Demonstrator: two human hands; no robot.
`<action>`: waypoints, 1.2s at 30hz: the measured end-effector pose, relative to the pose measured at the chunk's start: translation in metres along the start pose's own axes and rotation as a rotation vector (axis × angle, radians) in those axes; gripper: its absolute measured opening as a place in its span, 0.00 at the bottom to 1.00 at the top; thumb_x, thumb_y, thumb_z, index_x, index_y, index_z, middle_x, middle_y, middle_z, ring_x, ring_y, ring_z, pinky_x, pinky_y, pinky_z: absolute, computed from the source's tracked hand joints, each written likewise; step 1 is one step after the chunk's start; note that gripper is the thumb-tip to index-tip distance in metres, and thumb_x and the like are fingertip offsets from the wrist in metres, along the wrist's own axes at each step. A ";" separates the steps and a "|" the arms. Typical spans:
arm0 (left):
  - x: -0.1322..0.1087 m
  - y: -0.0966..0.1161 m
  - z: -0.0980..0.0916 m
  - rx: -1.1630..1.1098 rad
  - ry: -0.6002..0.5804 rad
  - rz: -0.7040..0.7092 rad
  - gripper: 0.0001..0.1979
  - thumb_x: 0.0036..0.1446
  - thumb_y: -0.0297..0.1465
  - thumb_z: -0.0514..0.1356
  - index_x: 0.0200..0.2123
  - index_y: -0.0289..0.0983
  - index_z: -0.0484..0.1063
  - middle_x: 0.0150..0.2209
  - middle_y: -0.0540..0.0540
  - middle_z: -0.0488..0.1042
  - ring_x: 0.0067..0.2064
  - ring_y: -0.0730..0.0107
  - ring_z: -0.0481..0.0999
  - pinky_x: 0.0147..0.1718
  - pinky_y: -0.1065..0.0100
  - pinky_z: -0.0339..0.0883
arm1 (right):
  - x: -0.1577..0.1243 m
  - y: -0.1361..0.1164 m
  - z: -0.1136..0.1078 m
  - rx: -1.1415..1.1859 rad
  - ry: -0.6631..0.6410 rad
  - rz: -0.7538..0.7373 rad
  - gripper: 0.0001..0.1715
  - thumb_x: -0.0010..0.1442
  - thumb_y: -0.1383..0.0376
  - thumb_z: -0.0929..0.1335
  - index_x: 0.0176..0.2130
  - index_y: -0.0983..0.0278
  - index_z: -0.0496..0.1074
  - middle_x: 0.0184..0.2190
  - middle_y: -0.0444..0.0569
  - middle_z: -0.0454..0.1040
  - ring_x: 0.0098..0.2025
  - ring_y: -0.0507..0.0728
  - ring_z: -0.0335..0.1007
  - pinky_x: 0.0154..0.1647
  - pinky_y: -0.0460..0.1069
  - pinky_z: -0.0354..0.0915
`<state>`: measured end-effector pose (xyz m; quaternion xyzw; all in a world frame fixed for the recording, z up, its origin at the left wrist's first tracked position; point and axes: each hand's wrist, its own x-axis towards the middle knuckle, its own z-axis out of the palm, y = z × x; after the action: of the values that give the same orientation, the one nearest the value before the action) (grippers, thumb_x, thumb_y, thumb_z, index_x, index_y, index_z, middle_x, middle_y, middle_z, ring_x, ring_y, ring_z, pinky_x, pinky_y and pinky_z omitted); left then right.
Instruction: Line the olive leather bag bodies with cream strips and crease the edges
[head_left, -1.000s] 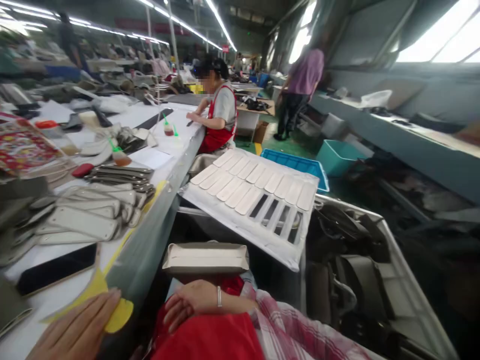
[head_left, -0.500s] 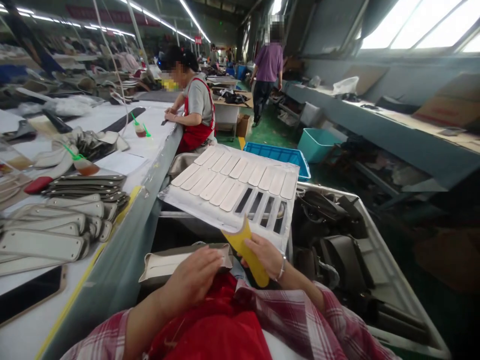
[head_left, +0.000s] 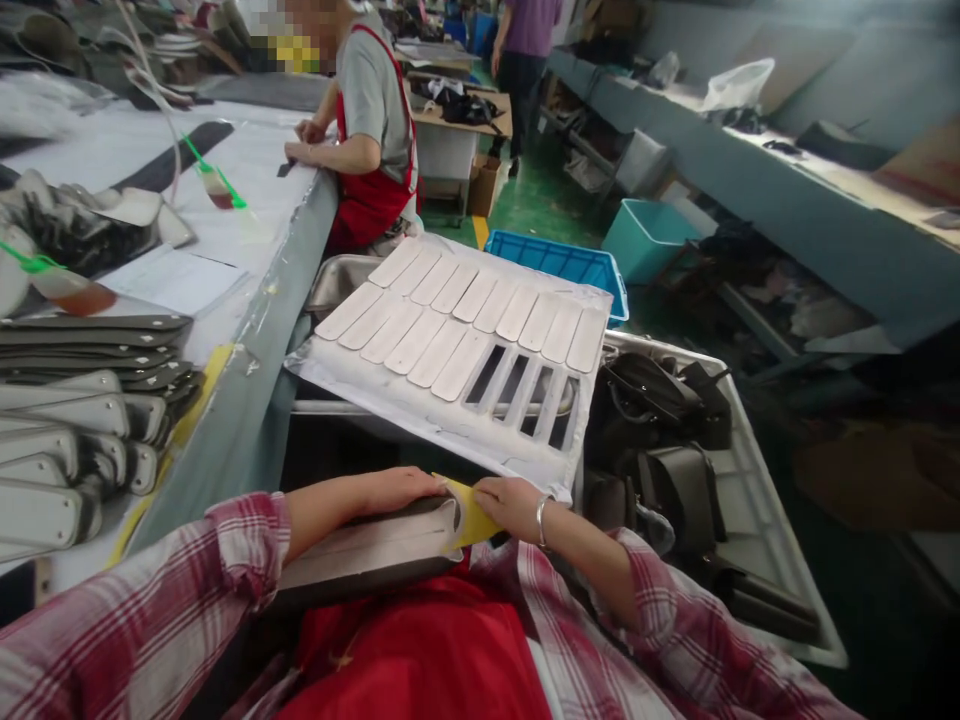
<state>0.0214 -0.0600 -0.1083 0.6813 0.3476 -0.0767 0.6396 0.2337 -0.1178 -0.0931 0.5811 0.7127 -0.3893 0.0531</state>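
Observation:
In my lap lies a boxy bag piece [head_left: 367,545] with a pale inner face, a slit along it and dark sides. My left hand [head_left: 401,488] is closed over its far edge, fingertips at the corner by the yellow sheet. My right hand [head_left: 514,508] grips a curved yellow sheet [head_left: 474,520], which looks like a template, against the right end of the piece. The fingers' undersides are hidden. Just beyond my hands, a white slotted board [head_left: 435,425] carries two rows of pale rounded strips [head_left: 450,365]; several slots at its right show dark.
Stacks of pale and dark strips [head_left: 60,430] lie on the table at left, near a phone [head_left: 26,585]. A white bin [head_left: 814,610] at right holds dark bags [head_left: 679,500]. Blue [head_left: 559,255] and teal [head_left: 645,235] crates stand behind. A co-worker [head_left: 375,130] sits at the table ahead.
My right hand has brought the yellow sheet left and down onto the end of the bag piece. My left hand has moved to its far edge. The view has tilted down.

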 end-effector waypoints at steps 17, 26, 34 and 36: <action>0.010 -0.003 -0.006 -0.572 -0.189 0.009 0.37 0.55 0.56 0.37 0.53 0.39 0.65 0.46 0.45 0.73 0.49 0.59 0.69 0.50 0.62 0.57 | 0.017 -0.002 -0.004 -0.331 0.125 0.093 0.35 0.64 0.52 0.48 0.29 0.63 0.73 0.30 0.52 0.76 0.34 0.57 0.71 0.33 0.48 0.58; 0.005 0.000 -0.004 -0.075 -0.118 0.092 0.33 0.59 0.51 0.35 0.53 0.40 0.65 0.52 0.48 0.69 0.51 0.64 0.66 0.54 0.67 0.52 | 0.019 -0.011 0.000 -0.414 0.119 0.070 0.35 0.65 0.53 0.48 0.29 0.63 0.73 0.30 0.52 0.76 0.34 0.57 0.72 0.34 0.49 0.59; 0.006 -0.005 0.003 -0.283 -0.110 -0.032 0.37 0.55 0.56 0.37 0.54 0.39 0.64 0.48 0.46 0.73 0.50 0.61 0.68 0.52 0.63 0.55 | 0.018 -0.014 0.000 -0.434 0.091 0.081 0.35 0.65 0.53 0.47 0.29 0.63 0.73 0.31 0.53 0.76 0.35 0.58 0.72 0.36 0.49 0.61; 0.006 -0.007 0.005 -0.404 -0.101 -0.088 0.37 0.54 0.57 0.38 0.56 0.39 0.61 0.44 0.46 0.74 0.47 0.60 0.70 0.50 0.62 0.57 | 0.020 -0.016 -0.001 -0.425 0.095 0.088 0.36 0.64 0.52 0.47 0.29 0.63 0.73 0.32 0.54 0.76 0.35 0.58 0.72 0.36 0.50 0.61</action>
<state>0.0232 -0.0628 -0.1182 0.5186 0.3531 -0.0673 0.7758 0.2140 -0.1018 -0.0947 0.6048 0.7546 -0.1998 0.1578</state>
